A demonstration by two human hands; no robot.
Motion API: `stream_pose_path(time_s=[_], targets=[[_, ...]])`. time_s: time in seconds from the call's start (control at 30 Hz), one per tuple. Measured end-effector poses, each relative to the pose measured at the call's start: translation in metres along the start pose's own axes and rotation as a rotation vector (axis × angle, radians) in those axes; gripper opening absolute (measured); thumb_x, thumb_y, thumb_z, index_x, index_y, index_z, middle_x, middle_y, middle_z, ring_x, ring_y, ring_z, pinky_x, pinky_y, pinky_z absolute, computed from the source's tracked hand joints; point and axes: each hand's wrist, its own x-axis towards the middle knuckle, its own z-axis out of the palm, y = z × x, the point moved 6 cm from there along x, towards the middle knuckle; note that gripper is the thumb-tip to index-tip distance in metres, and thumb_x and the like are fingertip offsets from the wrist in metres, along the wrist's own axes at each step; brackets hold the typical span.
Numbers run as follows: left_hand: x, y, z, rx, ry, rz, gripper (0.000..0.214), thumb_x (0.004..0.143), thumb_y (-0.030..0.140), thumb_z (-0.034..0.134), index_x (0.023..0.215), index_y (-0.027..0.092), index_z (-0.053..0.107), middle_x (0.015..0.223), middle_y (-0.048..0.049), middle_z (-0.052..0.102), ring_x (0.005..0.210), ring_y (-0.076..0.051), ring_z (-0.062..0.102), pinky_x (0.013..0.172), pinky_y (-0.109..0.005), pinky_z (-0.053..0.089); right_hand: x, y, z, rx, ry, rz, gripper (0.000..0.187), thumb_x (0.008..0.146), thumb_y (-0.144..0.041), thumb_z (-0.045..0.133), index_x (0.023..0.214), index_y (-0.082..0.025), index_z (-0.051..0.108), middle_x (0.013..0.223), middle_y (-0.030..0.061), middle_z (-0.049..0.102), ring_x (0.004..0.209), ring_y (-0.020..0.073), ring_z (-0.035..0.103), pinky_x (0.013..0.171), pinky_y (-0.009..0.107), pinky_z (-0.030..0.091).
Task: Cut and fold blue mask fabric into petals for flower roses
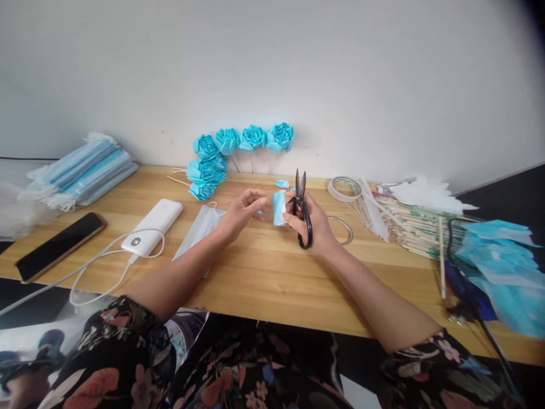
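My right hand (313,224) grips black scissors (301,205), blades pointing up and nearly closed. The same hand's thumb and fingers also press a small folded piece of light blue mask fabric (279,207). My left hand (243,211) sits just left of that piece, fingers curled and pinched near its edge; whether it touches the fabric I cannot tell. A flat face mask (198,230) lies on the wooden table (264,278) under my left wrist. A tiny blue scrap (281,183) lies behind the scissors.
Several blue fabric roses on sticks (238,149) lean on the wall. A mask stack (83,170), a phone (59,245) and a white power bank (152,226) with cable lie at left. Tape rolls (344,188), wooden sticks (415,227) and blue scraps (504,267) lie at right.
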Motion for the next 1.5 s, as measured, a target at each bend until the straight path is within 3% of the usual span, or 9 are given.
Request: stream_pose_path(time_s=[0.13,0.27,0.57,0.7,0.8,0.93,1.13,1.5], targets=[[-0.004,0.001,0.017,0.005,-0.161,0.017,0.053,0.065,0.05,0.087,0.097,0.015,0.062,0.093,-0.0067,0.07,0.084,-0.017,0.066,0.074,-0.03,0.054,-0.001,0.0,0.002,-0.007,-0.003,0.005,0.043,0.077,-0.027,0.071,0.117,-0.025,0.056,0.083,-0.0031,0.059,0.071,0.0136,0.058,0.066,0.029,0.048],[-0.007,-0.004,0.027,-0.002,-0.239,0.012,0.057,0.06,0.043,0.091,0.101,0.016,0.063,0.1,-0.0083,0.071,0.089,-0.019,0.067,0.083,-0.034,0.053,-0.001,-0.001,0.003,-0.02,0.0,0.006,0.042,0.076,-0.025,0.07,0.116,-0.024,0.057,0.081,-0.003,0.06,0.071,0.014,0.059,0.067,0.029,0.049],[-0.004,-0.013,0.027,-0.006,-0.218,0.021,0.053,0.059,0.038,0.091,0.099,0.016,0.064,0.106,-0.0086,0.072,0.101,-0.021,0.067,0.093,-0.035,0.05,-0.004,-0.001,0.002,-0.001,0.033,0.046,0.038,0.079,-0.028,0.067,0.116,-0.024,0.059,0.08,-0.003,0.06,0.066,0.0134,0.058,0.064,0.03,0.049],[-0.004,-0.013,0.025,-0.002,-0.218,-0.005,0.051,0.063,0.041,0.089,0.099,0.015,0.065,0.103,-0.0083,0.072,0.093,-0.02,0.068,0.082,-0.032,0.053,-0.003,-0.003,0.004,0.039,0.044,0.06,0.039,0.078,-0.027,0.067,0.115,-0.023,0.057,0.076,-0.0045,0.059,0.061,0.0123,0.057,0.062,0.03,0.047],[-0.004,-0.013,0.023,0.012,-0.214,-0.045,0.049,0.064,0.048,0.087,0.091,0.014,0.065,0.089,-0.0058,0.072,0.077,-0.016,0.066,0.069,-0.028,0.052,-0.002,-0.003,0.004,0.098,0.033,0.048,0.041,0.076,-0.028,0.069,0.115,-0.023,0.056,0.074,-0.0054,0.058,0.059,0.0115,0.056,0.06,0.029,0.046],[-0.002,-0.008,0.012,0.042,-0.118,-0.048,0.046,0.066,0.054,0.083,0.08,0.014,0.066,0.07,-0.001,0.067,0.064,-0.011,0.06,0.065,-0.025,0.048,-0.001,-0.002,0.002,0.177,0.014,0.057,0.044,0.076,-0.031,0.069,0.116,-0.023,0.056,0.077,-0.0049,0.059,0.06,0.0122,0.057,0.06,0.03,0.049],[0.004,-0.001,-0.013,0.006,0.108,0.024,0.038,0.069,0.049,0.08,0.079,0.015,0.064,0.076,0.0006,0.066,0.071,-0.012,0.059,0.07,-0.025,0.046,0.001,-0.002,-0.008,0.215,0.078,0.146,0.048,0.072,-0.034,0.069,0.117,-0.023,0.059,0.084,-0.0012,0.06,0.073,0.0163,0.06,0.065,0.03,0.048],[0.007,0.003,-0.026,-0.067,0.207,0.027,0.041,0.066,0.05,0.083,0.083,0.016,0.067,0.073,0.0006,0.065,0.062,-0.011,0.056,0.059,-0.023,0.046,-0.001,0.007,-0.001,0.251,-0.012,0.209,0.049,0.073,-0.035,0.07,0.12,-0.023,0.06,0.081,-0.0022,0.061,0.068,0.0149,0.057,0.059,0.027,0.044]])
